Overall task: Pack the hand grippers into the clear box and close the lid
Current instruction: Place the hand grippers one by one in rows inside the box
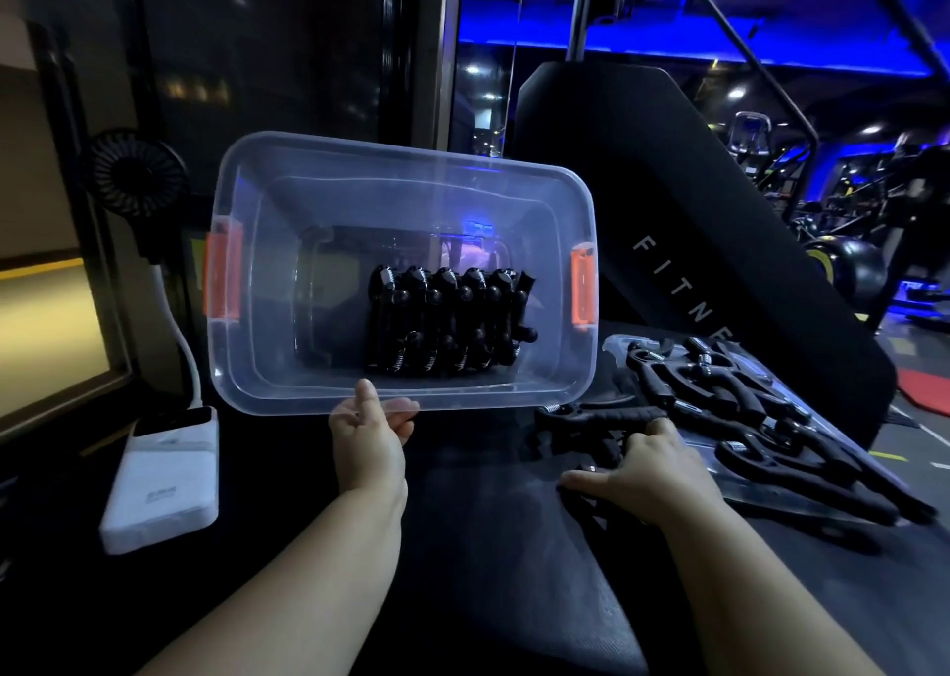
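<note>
Hand grippers [447,323] packed as one black row inside clear box [360,148], against its bottom, toward 5 o'clock of the inside. Box lifted and tipped, open mouth facing the camera, orange latches [222,274] at the 9 and 3 o'clock ends. Held at the near rim, at 6 o'clock, by left hand [367,441]: thumb up over the rim edge, other fingers curled under it and seen through the plastic. Packed row just above this hand, at its 1 o'clock, not touching it.

Right hand [650,472] low on dark padded surface [488,521], at 3 o'clock from left hand and apart from box. Fingers bent over loose gripper [606,414] lying flat there, thumb stretched toward 9 o'clock; gripping it, as far as visible. More grippers [745,403] heaped at 2 o'clock from right hand, on clear lid [719,475] lying flat beside box, not on it.

White power bank [162,485] at 8 o'clock from box, white cable [190,367] rising from it toward small black fan [136,171] at 10 o'clock. Black bench pad [642,187] with pale letters standing behind, at 2 o'clock.
</note>
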Tool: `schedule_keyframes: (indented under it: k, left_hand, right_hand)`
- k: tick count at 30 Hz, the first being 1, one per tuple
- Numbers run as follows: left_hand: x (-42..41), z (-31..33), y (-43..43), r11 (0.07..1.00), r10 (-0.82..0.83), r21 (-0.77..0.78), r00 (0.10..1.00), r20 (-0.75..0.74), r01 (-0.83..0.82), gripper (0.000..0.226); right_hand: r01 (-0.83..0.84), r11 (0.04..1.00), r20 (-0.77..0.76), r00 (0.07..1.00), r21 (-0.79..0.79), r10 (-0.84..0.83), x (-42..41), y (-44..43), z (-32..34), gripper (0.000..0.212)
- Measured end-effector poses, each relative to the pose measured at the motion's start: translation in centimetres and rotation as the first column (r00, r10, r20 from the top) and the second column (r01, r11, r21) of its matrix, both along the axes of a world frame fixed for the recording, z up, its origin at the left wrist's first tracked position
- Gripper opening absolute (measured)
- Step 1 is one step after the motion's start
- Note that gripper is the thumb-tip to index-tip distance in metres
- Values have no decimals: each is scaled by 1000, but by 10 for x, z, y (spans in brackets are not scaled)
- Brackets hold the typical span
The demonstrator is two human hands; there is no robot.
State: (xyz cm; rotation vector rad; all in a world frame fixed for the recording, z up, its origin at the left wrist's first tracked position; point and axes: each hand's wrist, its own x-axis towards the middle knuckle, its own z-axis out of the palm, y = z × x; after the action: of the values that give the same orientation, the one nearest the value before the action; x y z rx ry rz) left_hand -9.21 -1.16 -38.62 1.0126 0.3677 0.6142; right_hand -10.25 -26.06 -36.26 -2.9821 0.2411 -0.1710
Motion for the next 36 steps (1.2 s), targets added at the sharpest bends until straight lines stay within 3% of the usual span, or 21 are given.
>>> schedule_keyframes:
  k: [6, 12, 19, 22, 24, 27, 31, 34, 36]
  left_hand:
    - [-3, 2, -2, 1000, 10, -9, 1000, 5, -10, 25]
    - [-3, 3, -3, 1000, 20, -6, 1000, 6, -20, 25]
    - [-4, 5, -4, 1000, 22, -17, 1000, 6, -22, 22]
    - [-3, 4, -3, 1000, 22, -11, 1000, 5, -22, 24]
    - [-2, 2, -2, 1000, 18, -7, 1000, 1, -18, 32]
    - [-1, 1, -2, 1000, 15, -7, 1000, -7, -15, 38]
    - [-3, 3, -3, 1000, 18, -4, 1000, -6, -18, 36]
    - [-3, 3, -2, 1000, 14, -2, 1000, -12, -14, 41]
    - [-3, 3, -3, 1000, 13, -2, 1000, -14, -13, 42]
  right_hand:
    - [-7, 991, 28, 1000, 133, 3, -5, -6, 9, 70]
    - [-37, 983, 103, 994, 178, 19, -11, -18, 21, 52]
    - [-185, 909, 100, 982, 373, 159, -11, -34, 26, 58]
    - [-242, 839, 105, 970, 488, 218, -16, -37, 30, 15]
    - [-258, 790, 119, 966, 557, 232, -17, -40, 30, 5]
    - [-252, 718, 138, 967, 649, 215, -16, -41, 29, 17]
    - [-240, 678, 150, 970, 694, 190, -19, -38, 32, 14]
    - [-200, 759, 162, 979, 619, 125, -15, -41, 29, 11]
    - [-140, 828, 154, 986, 543, 66, -13, -44, 28, 21]
